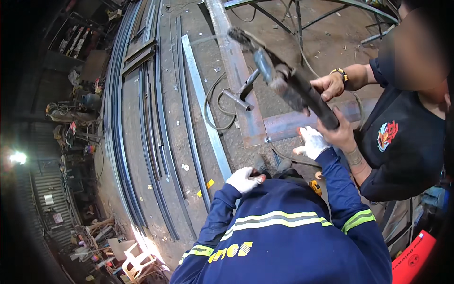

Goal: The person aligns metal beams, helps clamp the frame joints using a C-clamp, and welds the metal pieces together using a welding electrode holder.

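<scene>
Left hand (244, 179) grips something hidden — right hand (312, 142) spread open by the grinder (288, 83).

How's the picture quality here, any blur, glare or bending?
Head view: the long dark tool is smeared by motion blur; glare burns out by the white plastic chair and a lamp at far left; the floor's steel strips bow with fisheye distortion; the corners go black.

steel beam (239, 80): rusty, rough | gloves (243, 179): white cloth | tool (288, 80): matt metal
</scene>
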Tool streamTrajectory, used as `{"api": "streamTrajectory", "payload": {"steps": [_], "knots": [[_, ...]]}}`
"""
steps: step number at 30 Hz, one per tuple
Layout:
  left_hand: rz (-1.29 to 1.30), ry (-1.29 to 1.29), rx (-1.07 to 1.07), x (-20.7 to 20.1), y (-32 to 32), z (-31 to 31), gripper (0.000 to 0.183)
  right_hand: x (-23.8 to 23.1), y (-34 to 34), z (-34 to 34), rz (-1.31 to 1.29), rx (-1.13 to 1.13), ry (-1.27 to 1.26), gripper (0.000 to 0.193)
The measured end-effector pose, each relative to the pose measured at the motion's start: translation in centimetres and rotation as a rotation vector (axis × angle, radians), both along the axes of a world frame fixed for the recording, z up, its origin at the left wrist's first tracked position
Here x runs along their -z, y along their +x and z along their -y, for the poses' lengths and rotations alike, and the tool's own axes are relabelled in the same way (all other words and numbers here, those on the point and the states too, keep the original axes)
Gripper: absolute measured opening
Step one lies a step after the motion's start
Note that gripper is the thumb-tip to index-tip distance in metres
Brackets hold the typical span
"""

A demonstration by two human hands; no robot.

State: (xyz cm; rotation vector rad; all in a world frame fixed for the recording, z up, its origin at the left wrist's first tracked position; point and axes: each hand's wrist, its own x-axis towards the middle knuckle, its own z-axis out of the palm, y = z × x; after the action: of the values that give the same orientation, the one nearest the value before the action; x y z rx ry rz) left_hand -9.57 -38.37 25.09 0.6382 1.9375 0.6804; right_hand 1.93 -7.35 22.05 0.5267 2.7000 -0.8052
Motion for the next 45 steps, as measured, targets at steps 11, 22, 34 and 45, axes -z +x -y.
{"api": "streamTrajectory", "payload": {"steps": [11,22,34,45], "knots": [[0.254,0.973,-0.468,2.7,1.3,-8.3,0.104,-15.2,4.6,5.7,0.114,-0.339,-0.604,0.056],[0.882,1.160,-0.433,-7.4,-0.1,-8.8,0.068,-17.2,0.7,4.2,-0.010,0.063,-0.467,0.065],[0.843,0.919,-1.353,-0.9,10.1,9.2,0.018,-8.3,0.6,15.4,0.248,-0.349,-0.645,0.048],[0.727,1.141,-1.635,3.8,26.6,1.7,0.011,-7.7,11.3,7.8,0.400,-0.416,-0.874,0.045]]}}
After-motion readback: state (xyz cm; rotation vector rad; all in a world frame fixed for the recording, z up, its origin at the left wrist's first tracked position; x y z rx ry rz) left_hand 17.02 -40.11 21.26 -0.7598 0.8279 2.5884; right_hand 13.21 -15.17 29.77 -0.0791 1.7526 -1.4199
